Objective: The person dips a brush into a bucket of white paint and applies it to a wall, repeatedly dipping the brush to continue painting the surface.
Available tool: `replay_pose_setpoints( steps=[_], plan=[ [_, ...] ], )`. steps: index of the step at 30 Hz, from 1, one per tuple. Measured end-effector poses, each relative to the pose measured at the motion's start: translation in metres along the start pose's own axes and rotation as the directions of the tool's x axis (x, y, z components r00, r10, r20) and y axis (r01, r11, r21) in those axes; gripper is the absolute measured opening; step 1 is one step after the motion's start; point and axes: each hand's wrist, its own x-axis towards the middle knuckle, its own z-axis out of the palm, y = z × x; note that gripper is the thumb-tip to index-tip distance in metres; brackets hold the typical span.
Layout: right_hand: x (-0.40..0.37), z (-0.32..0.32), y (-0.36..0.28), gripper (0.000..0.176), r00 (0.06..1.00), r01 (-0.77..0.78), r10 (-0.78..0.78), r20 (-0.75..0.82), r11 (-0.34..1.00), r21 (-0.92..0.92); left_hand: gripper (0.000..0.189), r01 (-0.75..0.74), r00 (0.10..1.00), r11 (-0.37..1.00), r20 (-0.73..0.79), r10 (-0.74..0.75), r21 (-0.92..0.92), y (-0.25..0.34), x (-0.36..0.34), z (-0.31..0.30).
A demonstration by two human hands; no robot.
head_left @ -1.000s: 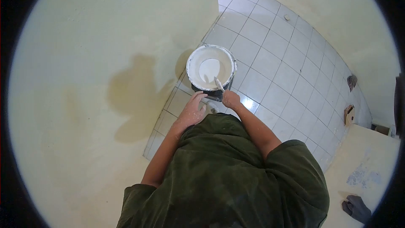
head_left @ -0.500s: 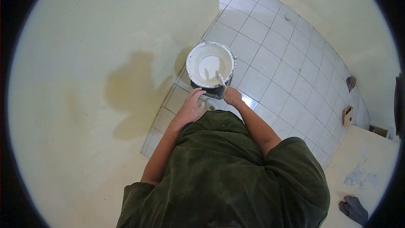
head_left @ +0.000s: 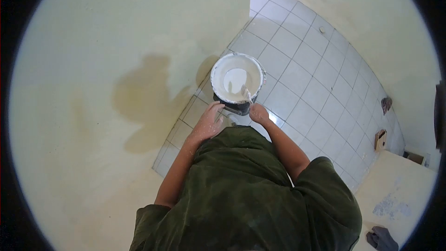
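Observation:
A bucket (head_left: 218,86) with a paint-smeared white rim and a dark outside stands in front of me on the tiled floor. White paint (head_left: 235,81) lies in its bottom. My right hand (head_left: 259,113) is closed round the handle of a paintbrush (head_left: 247,95), whose white-coated head reaches over the near right rim into the bucket. My left hand (head_left: 208,122) is open at the bucket's near left side, thumb apart from the fingers, fingertips right by the dark outer wall. White specks dot both hands.
A pale wall (head_left: 186,28) rises close on my left, and the tiled floor (head_left: 316,83) stretches right to another wall. A small box (head_left: 380,140) and a dark crumpled thing (head_left: 386,105) lie far right. Dark cloth (head_left: 382,239) is at lower right.
The view has shifted slightly, so the bucket sits lower and farther right. My right hand and the paintbrush have moved a little; the brush now stands more upright in the view.

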Motion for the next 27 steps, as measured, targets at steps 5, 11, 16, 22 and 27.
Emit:
replay_pose_setpoints(
  steps=[5, 11, 16, 22, 27],
  plan=[
    [0.032, 0.034, 0.027, 0.032, 0.997, -0.051, 0.034, 0.071, 0.965, 0.257, 0.049, 0.060, 0.998, 0.998, -0.021, -0.061, -0.010, -0.001, -0.001, -0.012],
    [0.030, -0.001, -0.001, 0.031, 0.825, -0.565, 0.097, 0.557, 0.116, 0.817, 0.047, 0.017, 0.998, 0.999, -0.059, -0.018, -0.029, 0.006, -0.003, -0.025],
    [0.043, 0.003, -0.019, 0.026, 0.814, -0.574, 0.063, 0.578, -0.064, 0.816, 0.048, -0.020, 0.997, 0.997, -0.076, 0.014, -0.074, 0.011, 0.002, -0.041],
    [0.037, 0.012, -0.023, 0.021, 0.935, -0.343, -0.039, 0.352, 0.151, 0.927, 0.045, -0.136, 0.987, 0.988, -0.097, 0.129, -0.067, -0.008, -0.004, -0.053],
    [0.009, -0.011, -0.084, 0.026, 0.977, -0.211, 0.043, 0.208, 0.309, 0.927, 0.044, -0.123, 0.985, 0.990, -0.132, 0.113, -0.070, -0.008, -0.046, -0.076]
  ],
)
